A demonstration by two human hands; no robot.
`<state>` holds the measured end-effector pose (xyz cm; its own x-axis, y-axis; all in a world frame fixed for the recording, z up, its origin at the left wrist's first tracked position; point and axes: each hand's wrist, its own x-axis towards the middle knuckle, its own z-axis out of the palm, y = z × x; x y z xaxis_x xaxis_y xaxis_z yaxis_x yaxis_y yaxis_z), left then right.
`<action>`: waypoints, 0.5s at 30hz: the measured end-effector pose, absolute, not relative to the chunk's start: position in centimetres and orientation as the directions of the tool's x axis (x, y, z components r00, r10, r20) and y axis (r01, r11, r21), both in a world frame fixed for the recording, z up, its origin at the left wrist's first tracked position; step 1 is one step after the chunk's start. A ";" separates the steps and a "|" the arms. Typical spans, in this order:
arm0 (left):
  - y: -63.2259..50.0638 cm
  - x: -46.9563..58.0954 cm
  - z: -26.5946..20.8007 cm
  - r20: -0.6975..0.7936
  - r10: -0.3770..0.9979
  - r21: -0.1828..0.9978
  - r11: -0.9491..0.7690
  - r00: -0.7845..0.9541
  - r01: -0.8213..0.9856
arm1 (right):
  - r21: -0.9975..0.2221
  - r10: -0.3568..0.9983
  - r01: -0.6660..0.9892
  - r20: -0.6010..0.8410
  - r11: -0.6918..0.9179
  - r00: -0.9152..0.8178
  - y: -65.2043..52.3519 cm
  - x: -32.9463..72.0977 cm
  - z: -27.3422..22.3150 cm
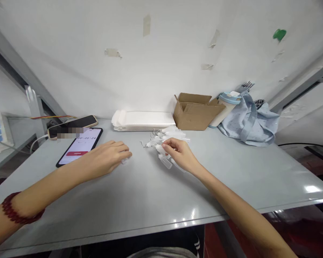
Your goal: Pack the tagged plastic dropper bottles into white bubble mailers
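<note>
Right grip, nearly closed, pinches a small bottle; more bottles lie just beside it. Left grip curls over a clear piece; whether held, I cannot tell.

A white wall stands behind the gray surface. Strips of tape and one green pin are attached to the wall. Metal bars slant along the left and right sides. Reddish floor shows below. Light reflects from the surface's front edge and right corner.
</note>
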<state>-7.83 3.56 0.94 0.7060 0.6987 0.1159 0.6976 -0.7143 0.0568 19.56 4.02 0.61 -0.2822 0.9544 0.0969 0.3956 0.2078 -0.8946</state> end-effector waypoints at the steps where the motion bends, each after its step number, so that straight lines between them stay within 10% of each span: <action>1: 3.6 -7.6 1.4 0.112 0.714 0.115 -0.700 0.691 0.705 | -0.911 0.953 0.364 0.086 0.194 -0.292 3.9 19.5 0.7; 8: 3.3 -4.1 2.9 0.165 0.923 0.602 -0.375 0.349 0.705 | -0.982 0.919 0.152 0.047 0.115 -0.390 3.1 19.5 0.9; 15: 2.4 -3.9 0.5 0.113 0.946 0.751 -0.283 0.305 0.597 | -0.991 0.919 0.093 0.052 0.096 -0.391 2.7 19.5 0.8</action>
